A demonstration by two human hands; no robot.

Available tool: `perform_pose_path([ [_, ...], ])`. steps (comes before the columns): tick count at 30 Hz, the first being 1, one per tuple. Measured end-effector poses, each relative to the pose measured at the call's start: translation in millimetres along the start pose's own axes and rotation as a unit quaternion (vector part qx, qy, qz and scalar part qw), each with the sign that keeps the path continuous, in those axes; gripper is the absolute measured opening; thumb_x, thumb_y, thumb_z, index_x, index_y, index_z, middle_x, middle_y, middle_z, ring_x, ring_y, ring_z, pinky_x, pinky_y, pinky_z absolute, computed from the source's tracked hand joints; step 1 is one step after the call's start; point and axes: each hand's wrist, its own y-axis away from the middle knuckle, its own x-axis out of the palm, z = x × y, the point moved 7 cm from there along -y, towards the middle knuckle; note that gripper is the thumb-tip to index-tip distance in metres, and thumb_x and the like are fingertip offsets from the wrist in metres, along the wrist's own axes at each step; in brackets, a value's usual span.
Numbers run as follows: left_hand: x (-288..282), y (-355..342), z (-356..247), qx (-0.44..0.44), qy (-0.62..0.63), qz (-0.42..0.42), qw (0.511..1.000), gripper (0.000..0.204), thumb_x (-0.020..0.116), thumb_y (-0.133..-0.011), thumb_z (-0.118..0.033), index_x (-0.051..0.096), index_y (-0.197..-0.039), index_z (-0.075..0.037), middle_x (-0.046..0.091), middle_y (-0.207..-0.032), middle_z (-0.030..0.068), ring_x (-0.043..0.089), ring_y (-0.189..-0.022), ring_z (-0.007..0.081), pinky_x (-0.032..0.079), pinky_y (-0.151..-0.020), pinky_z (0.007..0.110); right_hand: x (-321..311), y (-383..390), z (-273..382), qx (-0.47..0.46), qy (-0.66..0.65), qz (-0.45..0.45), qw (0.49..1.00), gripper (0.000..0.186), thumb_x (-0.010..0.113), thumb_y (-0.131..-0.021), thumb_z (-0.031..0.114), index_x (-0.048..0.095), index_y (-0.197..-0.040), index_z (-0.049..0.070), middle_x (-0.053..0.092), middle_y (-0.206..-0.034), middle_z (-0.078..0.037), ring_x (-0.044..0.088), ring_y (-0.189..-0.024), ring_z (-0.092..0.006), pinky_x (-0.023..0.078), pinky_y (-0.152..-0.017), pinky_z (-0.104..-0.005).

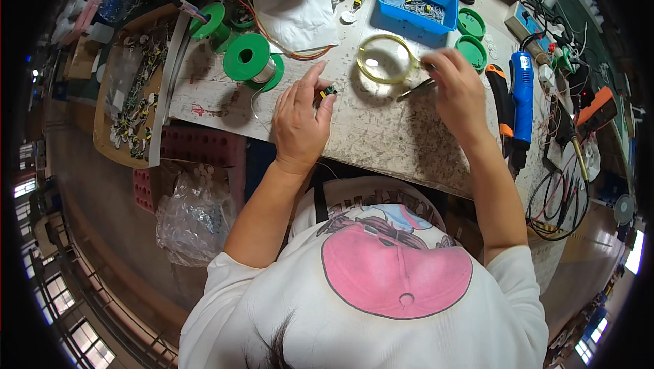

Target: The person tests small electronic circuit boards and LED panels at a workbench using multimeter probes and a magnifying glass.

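My left hand (302,117) is closed around a small green circuit board with a yellow component (327,93), held between thumb and fingers over the table. My right hand (453,93) has curled fingers at the right edge of a pale yellow translucent ring or coil (385,77); what they grip there is too small to make out. A thin dark tool (412,91) lies slanted just below those fingers, partly behind the hand. A green spool of wire (242,59) stands left of my left hand.
A blue bin of small parts (402,25), green lids (470,52), a white packet (289,11) and more spools (208,25) sit on the table (368,151). A blue-handled tool (521,103) and cables lie at right. A cardboard tray of boards (102,130) is at left, a plastic bag (191,233) below.
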Motion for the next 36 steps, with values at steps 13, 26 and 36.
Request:
perform_pose_path([
  [13, 23, -7, -26, -0.010, 0.279, 0.051, 0.959, 0.079, 0.076, -0.073, 0.001, 0.036, -0.140, -0.007, 0.063, -0.108, 0.0083, 0.064, -0.086, 0.0153, 0.053, -0.071, 0.026, 45, 17, 16, 0.201, -0.428, 0.252, 0.845, 0.020, 0.067, -0.086, 0.022, 0.069, -0.087, 0.002, 0.065, -0.067, -0.004, 0.059, -0.061, -0.0125, 0.045, -0.056, -0.0270],
  [26, 60, -2, -46, -0.088, 0.386, 0.144, 0.907, 0.084, 0.077, -0.074, -0.003, 0.029, -0.144, -0.007, 0.066, -0.093, 0.0085, 0.065, -0.085, 0.0150, 0.053, -0.076, 0.027, 31, 62, -18, 0.359, -0.547, 0.243, 0.716, 0.020, 0.061, -0.092, 0.021, 0.065, -0.085, 0.003, 0.061, -0.067, 0.001, 0.049, -0.054, -0.0024, 0.037, -0.046, -0.0181],
  [36, 63, -2, -44, -0.103, 0.374, 0.173, 0.905, 0.087, 0.074, -0.075, 0.001, 0.024, -0.146, -0.007, 0.065, -0.090, 0.0073, 0.062, -0.080, 0.0113, 0.050, -0.070, 0.023, 31, 64, -19, 0.357, -0.540, 0.279, 0.709, 0.020, 0.060, -0.094, 0.022, 0.064, -0.086, 0.003, 0.059, -0.069, 0.002, 0.049, -0.056, -0.0022, 0.037, -0.047, -0.0183],
])
